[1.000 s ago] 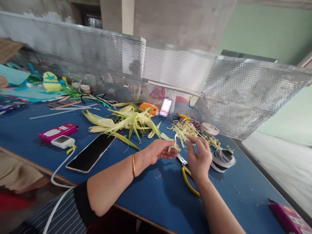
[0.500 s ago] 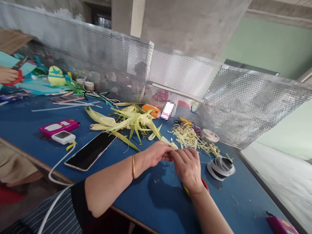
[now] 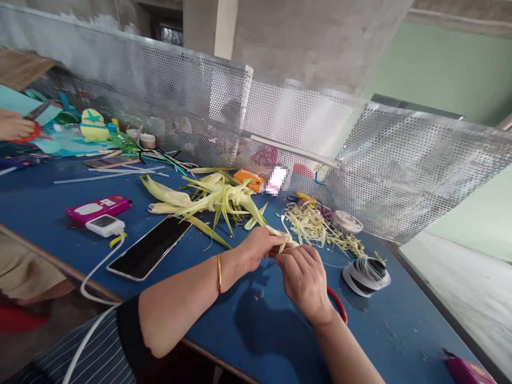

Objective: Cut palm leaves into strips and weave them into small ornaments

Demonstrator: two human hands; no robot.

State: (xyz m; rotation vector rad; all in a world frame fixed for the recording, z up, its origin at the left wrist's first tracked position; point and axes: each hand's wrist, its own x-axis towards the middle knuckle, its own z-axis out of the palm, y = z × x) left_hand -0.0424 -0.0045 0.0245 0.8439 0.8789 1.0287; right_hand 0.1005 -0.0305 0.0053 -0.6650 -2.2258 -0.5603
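Pale strips of corn husk (image 3: 288,238) stick up between my two hands over the blue table. My left hand (image 3: 264,246), with a gold bangle at the wrist, is closed on the husk. Close against it, my right hand (image 3: 306,277) pinches the husk from the other side; its fingertips are partly hidden. A pile of green and cream corn husks (image 3: 224,200) lies just beyond my left hand. Shredded husk pieces (image 3: 310,224) are heaped past my right hand. From behind my right wrist shows a red curved handle (image 3: 338,304).
A phone (image 3: 150,248) and a purple device (image 3: 98,209) with a white cable lie at left. A striped spool (image 3: 366,276) and a tape roll (image 3: 347,221) are at right. A perforated metal screen (image 3: 296,120) stands behind. At far left another person's hand (image 3: 16,126) holds scissors.
My hands have shifted slightly, and the husk strips between them now stand up more. More of the red handle shows behind my right wrist. The other person's scissors have moved a little.
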